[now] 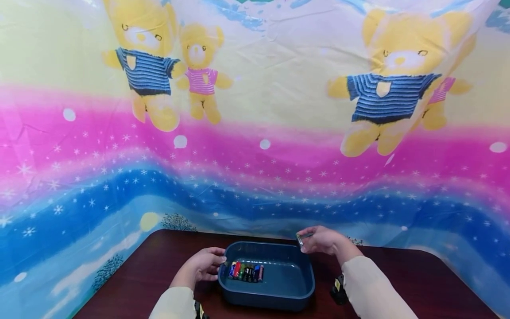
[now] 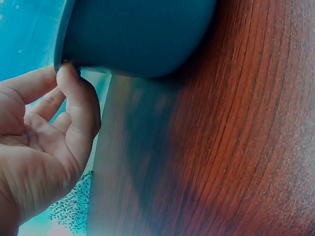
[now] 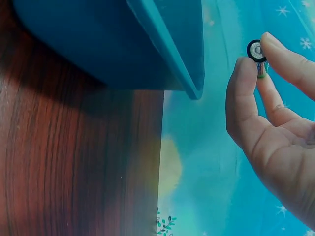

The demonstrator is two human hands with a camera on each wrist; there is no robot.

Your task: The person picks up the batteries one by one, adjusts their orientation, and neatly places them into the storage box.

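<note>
A dark blue-grey plastic basin (image 1: 271, 301) stands on the table. My left hand (image 1: 204, 264) is at its left rim, where thumb and forefinger pinch the edge in the left wrist view. Several batteries (image 1: 248, 272) in mixed colours lie side by side in a row on the basin's floor, toward the left. Over the basin's back right corner, my right hand (image 1: 320, 239) pinches a small battery between thumb and fingertips. The right wrist view shows this battery (image 3: 257, 50) end-on, with a black ring round a silver end and some green lower down.
The dark red-brown wooden table (image 1: 171, 248) has a rounded back edge. Behind it hangs a cloth (image 1: 263, 190) printed with bears and snowflakes. Black wrist straps (image 1: 339, 290) show beside the pale sleeves.
</note>
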